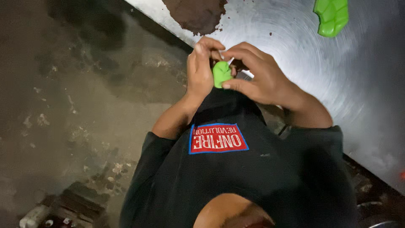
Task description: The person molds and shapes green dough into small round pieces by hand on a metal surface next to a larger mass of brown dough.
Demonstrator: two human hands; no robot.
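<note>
Both my hands meet at the edge of a steel table (303,63), just above my black shirt. A small bright green soft lump (221,73) sits between them. My left hand (200,69) cups it from the left, fingers curled over the top. From the right, my right hand (259,76) pinches it, with the thumb pressed under the lump. Something small, dark and white shows between my fingertips just behind the lump; I cannot tell what it is.
A flat brown mass (196,14) with crumbs lies on the table's far edge. A larger green moulded piece (332,17) rests at the top right. Stained concrete floor (76,97) fills the left; bottles and clutter (38,215) sit at the bottom left.
</note>
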